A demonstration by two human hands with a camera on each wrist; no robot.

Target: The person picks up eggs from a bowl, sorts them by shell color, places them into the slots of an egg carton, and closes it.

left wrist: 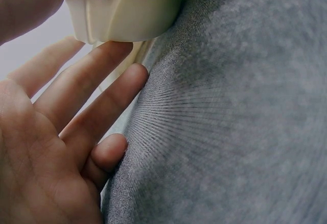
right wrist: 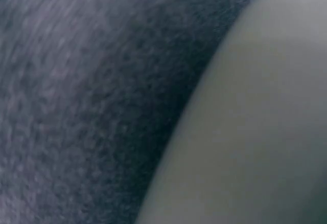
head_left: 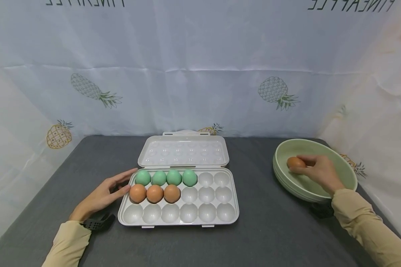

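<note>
Brown egg (head_left: 294, 162) sits inside the green bowl (head_left: 349, 178), pinched by the right hand's (head_left: 319, 172) curled fingers, while the left hand (head_left: 103, 194), fingers straight, steadies the open tray's (head_left: 180, 218) left edge.

Two bare hands in long beige sleeves, a black strap at each wrist

Both forearms are covered by long sleeves of a soft, light beige cloth; the left sleeve (head_left: 68, 243) ends in a plain cuff at the wrist, and the right sleeve (head_left: 364, 222) wrinkles in loose folds behind its cuff. The left hand (head_left: 101, 196) and right hand (head_left: 319, 172) wear no gloves, and no rings show. At the left wrist sits a black strap (head_left: 98, 222) with rows of small holes; a dark black mount (head_left: 322, 210) shows under the right wrist, its detail too small to tell.
</note>
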